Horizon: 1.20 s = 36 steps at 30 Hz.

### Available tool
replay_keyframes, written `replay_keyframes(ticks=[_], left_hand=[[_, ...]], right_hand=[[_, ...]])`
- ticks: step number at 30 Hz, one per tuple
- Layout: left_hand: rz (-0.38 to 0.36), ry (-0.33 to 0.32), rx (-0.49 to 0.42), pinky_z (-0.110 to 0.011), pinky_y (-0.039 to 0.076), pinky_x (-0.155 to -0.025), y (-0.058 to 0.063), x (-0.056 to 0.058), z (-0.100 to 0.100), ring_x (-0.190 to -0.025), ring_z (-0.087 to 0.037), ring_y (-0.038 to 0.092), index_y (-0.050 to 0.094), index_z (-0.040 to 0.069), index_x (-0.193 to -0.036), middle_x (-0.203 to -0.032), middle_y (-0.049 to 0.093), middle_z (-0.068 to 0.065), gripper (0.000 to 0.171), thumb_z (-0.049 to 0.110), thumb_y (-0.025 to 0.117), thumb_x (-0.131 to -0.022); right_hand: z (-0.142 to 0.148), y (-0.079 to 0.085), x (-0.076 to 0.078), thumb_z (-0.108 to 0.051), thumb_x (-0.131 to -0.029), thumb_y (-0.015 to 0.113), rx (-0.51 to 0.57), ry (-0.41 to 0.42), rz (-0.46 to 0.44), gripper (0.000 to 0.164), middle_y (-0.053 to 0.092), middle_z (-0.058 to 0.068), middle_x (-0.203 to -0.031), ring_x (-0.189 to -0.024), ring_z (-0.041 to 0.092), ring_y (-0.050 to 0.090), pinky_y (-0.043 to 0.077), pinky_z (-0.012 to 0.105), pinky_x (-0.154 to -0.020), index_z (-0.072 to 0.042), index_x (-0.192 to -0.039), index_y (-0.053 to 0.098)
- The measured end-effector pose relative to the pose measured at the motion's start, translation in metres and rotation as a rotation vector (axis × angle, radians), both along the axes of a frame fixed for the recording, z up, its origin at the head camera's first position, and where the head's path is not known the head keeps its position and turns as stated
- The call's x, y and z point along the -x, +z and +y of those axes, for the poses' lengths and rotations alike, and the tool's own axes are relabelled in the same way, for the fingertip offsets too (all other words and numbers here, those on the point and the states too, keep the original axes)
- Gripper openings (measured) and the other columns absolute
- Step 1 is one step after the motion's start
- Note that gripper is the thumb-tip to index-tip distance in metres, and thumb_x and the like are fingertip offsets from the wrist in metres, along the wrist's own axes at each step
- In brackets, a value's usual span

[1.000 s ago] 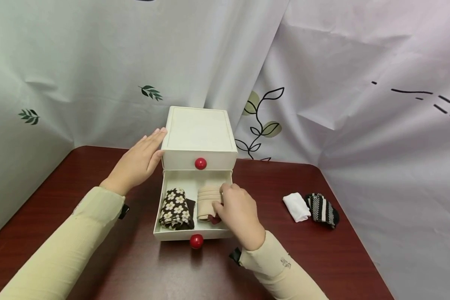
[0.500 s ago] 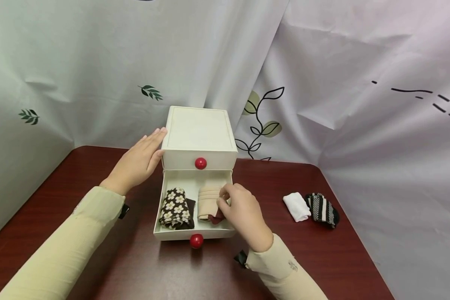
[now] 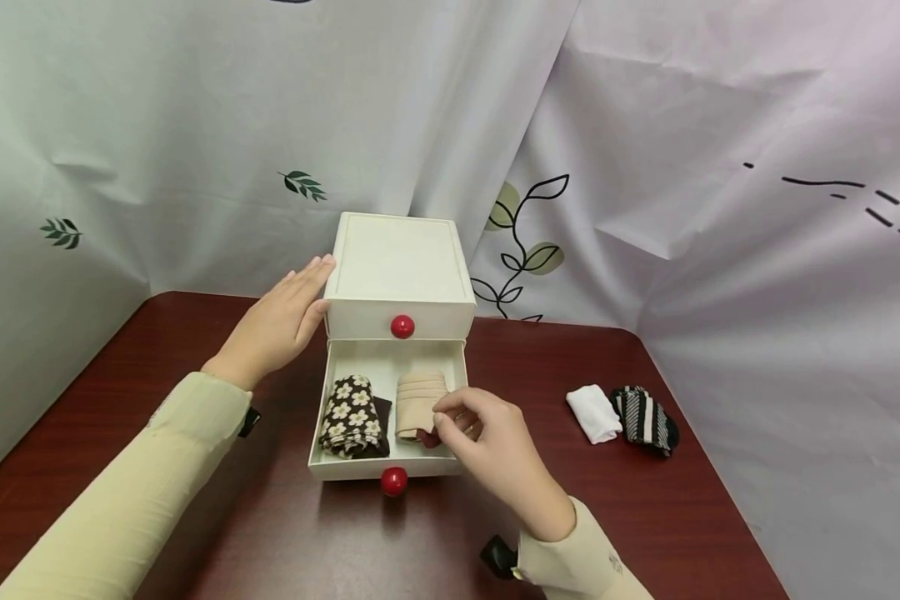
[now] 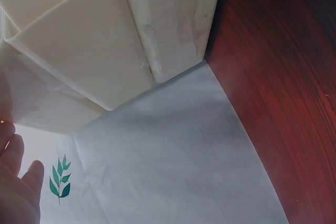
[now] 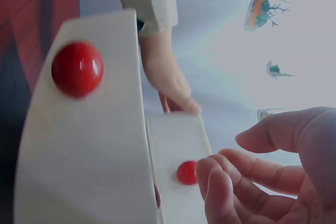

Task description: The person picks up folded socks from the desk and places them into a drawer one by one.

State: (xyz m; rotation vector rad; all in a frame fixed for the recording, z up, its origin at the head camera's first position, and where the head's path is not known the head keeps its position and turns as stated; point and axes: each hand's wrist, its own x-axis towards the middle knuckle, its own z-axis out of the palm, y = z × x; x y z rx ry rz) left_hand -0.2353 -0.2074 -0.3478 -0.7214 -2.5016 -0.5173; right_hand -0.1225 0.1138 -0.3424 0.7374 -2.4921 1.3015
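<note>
My left hand (image 3: 273, 329) rests its straight fingers against the left side of a white two-drawer box (image 3: 401, 258). The lower drawer (image 3: 348, 472) is pulled out, its red knob (image 3: 393, 481) facing me. Inside, folded socks with a flower pattern (image 3: 350, 415) lie on the left and folded beige socks (image 3: 420, 398) with a maroon part lie on the right. Over the drawer's right front side is my right hand (image 3: 495, 446), fingertips right beside the beige socks in the head view. In the right wrist view its thumb and fingers (image 5: 262, 174) are loosely bent, with nothing between them.
On the table (image 3: 555, 517) to the right lie a folded white sock bundle (image 3: 595, 413) and a black striped one (image 3: 645, 421), side by side. The upper drawer with its red knob (image 3: 402, 326) is closed. A pale curtain (image 3: 270, 100) hangs behind the table.
My right hand has let go of the beige socks and drawn back toward me and to the right. The left hand stays against the box.
</note>
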Motion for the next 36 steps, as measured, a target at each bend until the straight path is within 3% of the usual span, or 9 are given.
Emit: replay_keyframes(ticks=[6,12,17,20,26,32,36], left_hand=[[-0.004,0.001,-0.002,-0.045,0.018,-0.125,0.001,-0.001,0.001,-0.15,-0.035,0.03,0.03,-0.001,-0.158,-0.161,0.035,-0.018,0.055,0.025,0.042,-0.11],[-0.003,0.004,-0.003,-0.046,0.019,-0.125,0.0,-0.001,0.001,-0.15,-0.035,0.031,0.03,-0.001,-0.158,-0.161,0.035,-0.018,0.056,0.024,0.043,-0.11],[0.005,0.006,-0.004,-0.046,0.019,-0.125,-0.001,0.0,0.0,-0.149,-0.036,0.031,0.031,-0.001,-0.158,-0.161,0.035,-0.018,0.056,0.023,0.044,-0.109],[0.007,0.005,-0.002,-0.046,0.019,-0.125,-0.001,0.001,0.0,-0.15,-0.035,0.031,0.031,-0.001,-0.158,-0.161,0.035,-0.018,0.056,0.023,0.044,-0.109],[0.012,0.008,0.0,-0.044,0.019,-0.125,-0.001,0.0,0.0,-0.149,-0.035,0.032,0.031,-0.001,-0.157,-0.16,0.035,-0.019,0.055,0.025,0.042,-0.11],[0.013,0.008,-0.001,-0.045,0.02,-0.125,-0.001,0.0,-0.001,-0.149,-0.035,0.032,0.031,-0.001,-0.157,-0.16,0.036,-0.019,0.055,0.025,0.042,-0.11],[0.012,0.007,-0.001,-0.045,0.02,-0.125,-0.001,0.0,-0.001,-0.149,-0.035,0.032,0.031,-0.001,-0.158,-0.161,0.035,-0.019,0.055,0.026,0.042,-0.11]], right_hand=[[0.001,-0.007,-0.014,-0.004,-0.091,0.071,0.064,0.116,-0.065,0.007,0.072,-0.003,-0.083,-0.067,0.002,0.062,0.058,0.024,-0.061,-0.008,-0.095,0.074],[-0.001,-0.017,-0.026,-0.003,-0.093,0.069,0.075,0.229,-0.14,0.005,0.069,-0.003,-0.075,-0.067,0.0,0.062,0.058,0.024,-0.059,-0.005,-0.096,0.073],[-0.006,-0.028,-0.032,-0.015,-0.098,0.067,0.006,0.305,-0.251,0.009,0.067,-0.007,-0.078,-0.068,-0.004,0.059,0.056,0.02,-0.06,-0.009,-0.096,0.074],[-0.008,-0.036,-0.034,-0.02,-0.099,0.066,-0.04,0.33,-0.296,0.014,0.067,-0.01,-0.078,-0.068,-0.006,0.057,0.054,0.017,-0.062,-0.011,-0.094,0.074],[-0.014,-0.053,-0.036,-0.022,-0.101,0.064,-0.031,0.36,-0.412,0.025,0.069,0.006,-0.071,-0.059,-0.005,0.059,0.052,0.015,-0.054,-0.004,-0.087,0.072],[-0.019,-0.068,-0.035,-0.024,-0.101,0.064,0.028,0.347,-0.58,0.033,0.069,0.008,-0.066,-0.052,0.005,0.061,0.056,0.026,-0.046,0.002,-0.081,0.07],[-0.021,-0.075,-0.033,-0.027,-0.102,0.062,0.071,0.322,-0.641,0.036,0.07,0.01,-0.069,-0.053,0.006,0.061,0.057,0.031,-0.047,0.003,-0.084,0.069]])
